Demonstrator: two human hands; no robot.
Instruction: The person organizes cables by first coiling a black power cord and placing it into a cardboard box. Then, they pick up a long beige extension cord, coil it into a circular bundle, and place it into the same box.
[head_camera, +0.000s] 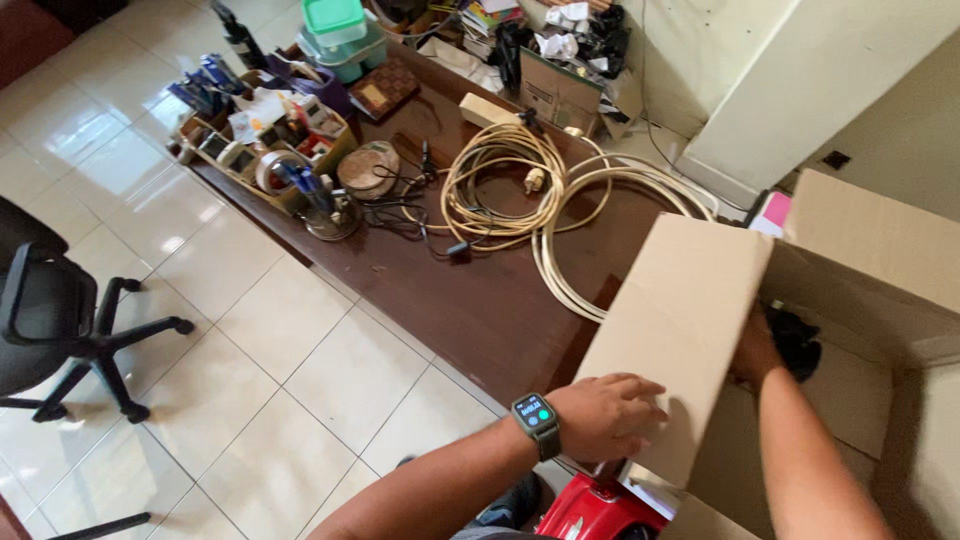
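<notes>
box at 3 o'clock on worktop, open, flap long axis 7-to-1 o'clock | left hand fingers spread flat on flap | right hand inside box, fingers hidden | cable coil at 12

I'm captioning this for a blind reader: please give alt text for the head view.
A person's left hand presses on a flap of an open cardboard box while the right hand reaches inside. Behind, a dark wooden table holds coiled cables and a cluttered tray.
</notes>
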